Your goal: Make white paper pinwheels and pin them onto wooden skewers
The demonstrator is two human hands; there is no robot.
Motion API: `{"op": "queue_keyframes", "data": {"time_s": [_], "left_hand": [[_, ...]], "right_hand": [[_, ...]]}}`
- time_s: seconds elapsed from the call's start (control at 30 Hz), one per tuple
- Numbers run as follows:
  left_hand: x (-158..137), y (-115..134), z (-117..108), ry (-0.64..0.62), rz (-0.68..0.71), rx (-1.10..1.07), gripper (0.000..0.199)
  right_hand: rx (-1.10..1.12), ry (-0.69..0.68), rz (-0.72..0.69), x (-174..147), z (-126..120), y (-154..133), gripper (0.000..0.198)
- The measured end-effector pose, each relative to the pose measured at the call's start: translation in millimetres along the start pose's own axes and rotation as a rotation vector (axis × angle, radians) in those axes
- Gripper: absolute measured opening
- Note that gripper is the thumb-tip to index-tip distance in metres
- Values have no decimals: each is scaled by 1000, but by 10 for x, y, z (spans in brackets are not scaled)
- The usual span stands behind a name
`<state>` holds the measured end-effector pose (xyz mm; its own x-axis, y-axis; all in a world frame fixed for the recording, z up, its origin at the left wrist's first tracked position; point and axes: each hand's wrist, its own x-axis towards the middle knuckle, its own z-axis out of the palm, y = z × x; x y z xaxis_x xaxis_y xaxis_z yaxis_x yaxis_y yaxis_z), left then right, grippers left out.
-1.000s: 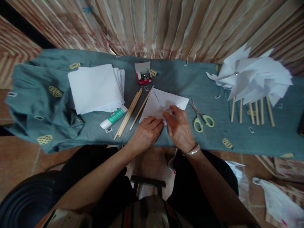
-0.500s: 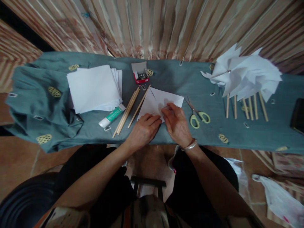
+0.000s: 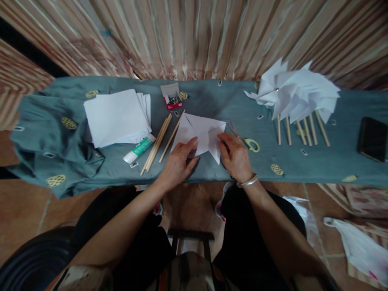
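Observation:
A white sheet of paper (image 3: pixel 198 126), cut in from its corners, lies on the cloth in front of me. My left hand (image 3: pixel 178 165) rests on its lower left side, thumb and forefinger apart, with fingertips touching the paper. At the right edge, my right hand (image 3: pixel 235 155) has its fingers curled in toward the thumb around the paper's margin; the exact contact is partly hidden. A pointed flap sticks out toward me between the hands. Scissors (image 3: pixel 251 144) with light green handles lie just beyond my right hand, partly covered by it.
To the left are stacked white paper (image 3: pixel 115 117), a glue stick (image 3: pixel 140 148) and several wooden sticks (image 3: pixel 159 141). An open red box of metal pins (image 3: pixel 173 100) stands behind. At right lie finished paper pinwheels (image 3: pixel 303 95) and a dark phone (image 3: pixel 372 138).
My hands have moved apart from the middle of the paper, the right one outward to its edge. A cut flap now shows between them. The view has shifted slightly right.

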<state>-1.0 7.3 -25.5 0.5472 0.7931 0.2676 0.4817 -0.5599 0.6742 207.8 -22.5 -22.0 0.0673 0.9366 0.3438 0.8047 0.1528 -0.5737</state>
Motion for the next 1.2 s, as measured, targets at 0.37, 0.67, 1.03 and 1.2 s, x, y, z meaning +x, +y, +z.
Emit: {"op": "queue_keyframes", "data": {"time_s": [0.37, 0.67, 1.03, 1.2], "left_hand": [[130, 57, 13, 33, -138, -101, 56], [159, 152, -86, 47, -517, -529, 65], [166, 381, -70, 67, -841, -1147, 75], [194, 416, -65, 84, -872, -1214, 65]], "right_hand": [[60, -11, 22, -136, -32, -126, 30], [553, -136, 351, -230, -84, -159, 36], [944, -270, 557, -104, -33, -189, 47], [1020, -262, 601, -92, -14, -208, 46]]}}
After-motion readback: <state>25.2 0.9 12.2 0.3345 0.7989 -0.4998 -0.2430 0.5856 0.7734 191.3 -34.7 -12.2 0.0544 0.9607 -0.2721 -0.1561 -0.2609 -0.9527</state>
